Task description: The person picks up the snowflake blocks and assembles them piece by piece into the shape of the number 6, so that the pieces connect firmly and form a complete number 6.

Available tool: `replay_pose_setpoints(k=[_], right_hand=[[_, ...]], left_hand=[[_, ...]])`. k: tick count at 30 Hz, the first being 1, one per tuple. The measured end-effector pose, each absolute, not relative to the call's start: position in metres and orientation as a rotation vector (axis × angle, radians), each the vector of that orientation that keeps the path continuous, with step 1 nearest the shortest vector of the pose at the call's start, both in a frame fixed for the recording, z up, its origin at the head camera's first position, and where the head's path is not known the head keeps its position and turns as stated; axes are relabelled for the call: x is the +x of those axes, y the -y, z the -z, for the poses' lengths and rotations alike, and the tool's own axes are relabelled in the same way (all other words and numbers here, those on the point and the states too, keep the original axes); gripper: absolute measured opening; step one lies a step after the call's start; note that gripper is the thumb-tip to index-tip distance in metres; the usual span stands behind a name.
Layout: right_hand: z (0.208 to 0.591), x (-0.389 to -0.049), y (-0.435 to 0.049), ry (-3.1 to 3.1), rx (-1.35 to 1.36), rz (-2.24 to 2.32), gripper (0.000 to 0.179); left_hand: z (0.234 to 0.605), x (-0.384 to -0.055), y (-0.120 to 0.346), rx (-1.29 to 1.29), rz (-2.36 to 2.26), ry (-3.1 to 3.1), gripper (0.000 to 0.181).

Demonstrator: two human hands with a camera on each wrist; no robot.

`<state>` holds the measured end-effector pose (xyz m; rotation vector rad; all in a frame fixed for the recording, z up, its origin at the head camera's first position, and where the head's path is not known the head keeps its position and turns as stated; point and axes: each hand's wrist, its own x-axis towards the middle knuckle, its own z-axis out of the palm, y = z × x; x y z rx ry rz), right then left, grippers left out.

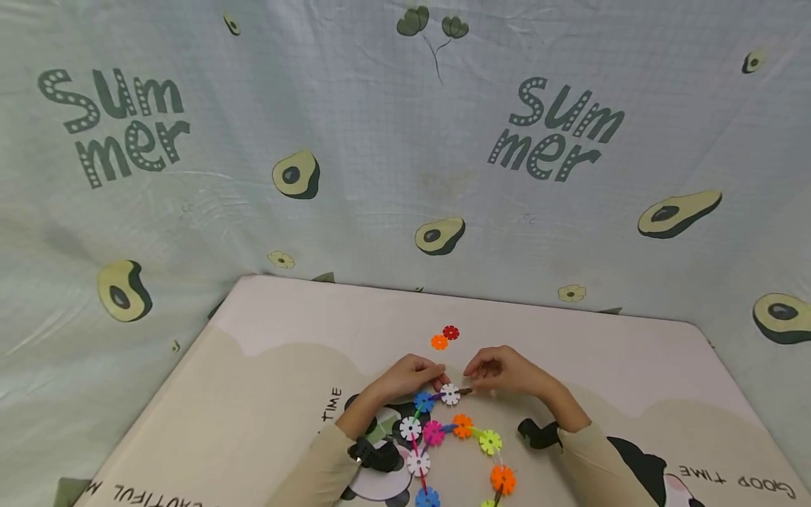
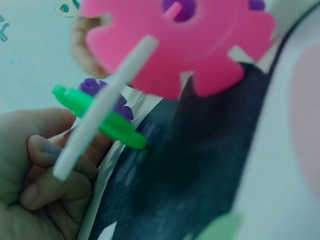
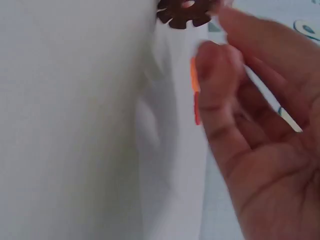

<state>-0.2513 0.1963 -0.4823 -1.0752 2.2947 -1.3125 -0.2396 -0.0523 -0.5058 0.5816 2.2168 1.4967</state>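
Notched plastic discs are slotted together into a chain on the table. At its far end my left hand (image 1: 415, 374) pinches near the white disc (image 1: 450, 394); the contact is partly hidden. A blue disc (image 1: 424, 401) and an edge-on purple disc link to it. In the left wrist view, a green disc (image 2: 100, 115) and a large pink disc (image 2: 175, 55) stand before the curled fingers. My right hand (image 1: 507, 370) is beside the brown disc (image 3: 185, 12) at the chain's end. Its index fingertip meets or nearly meets the disc's edge, while the thumb stands apart.
Beyond the hands, an orange disc (image 1: 439, 342) and a red disc (image 1: 450, 332) lie loose on the table. The linked chain curves towards me through another orange disc (image 1: 503, 479). A printed cloth (image 1: 374, 232) hangs behind the table's far edge.
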Motion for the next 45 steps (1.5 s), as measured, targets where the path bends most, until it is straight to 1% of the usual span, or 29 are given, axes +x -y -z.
replay_pose_setpoints(k=[2, 5, 16, 20, 23, 28, 34, 36, 45], right_hand=[[0.482, -0.258, -0.191, -2.319, -1.068, 1.348, 0.014], [0.484, -0.267, -0.180, -2.353, -1.063, 1.376, 0.015], [0.489, -0.283, -0.149, -2.496, -1.277, 1.136, 0.029], [0.491, -0.285, -0.149, -2.532, -1.269, 1.043, 0.026], [0.491, -0.285, -0.148, -2.564, -1.271, 1.021, 0.019], [0.489, -0.283, -0.149, -2.582, -1.204, 1.028, 0.010], [0.486, -0.278, -0.157, -2.585, -1.078, 0.985, 0.024], [0.487, -0.277, -0.160, -2.591, -1.046, 0.998, 0.025], [0.493, -0.266, -0.170, -2.536, -0.962, 1.191, 0.010]], left_hand=[[0.506, -0.239, 0.053, 0.601, -1.467, -2.245, 0.031], [0.506, -0.238, 0.052, 0.642, -1.427, -2.257, 0.026], [0.506, -0.234, 0.051, 0.737, -1.425, -2.220, 0.015], [0.507, -0.235, 0.050, 0.745, -1.416, -2.226, 0.016], [0.506, -0.236, 0.050, 0.741, -1.417, -2.227, 0.016], [0.506, -0.235, 0.050, 0.727, -1.418, -2.240, 0.015], [0.505, -0.234, 0.050, 0.720, -1.399, -2.255, 0.016], [0.505, -0.234, 0.051, 0.714, -1.398, -2.258, 0.017], [0.504, -0.233, 0.052, 0.630, -1.418, -2.213, 0.018]])
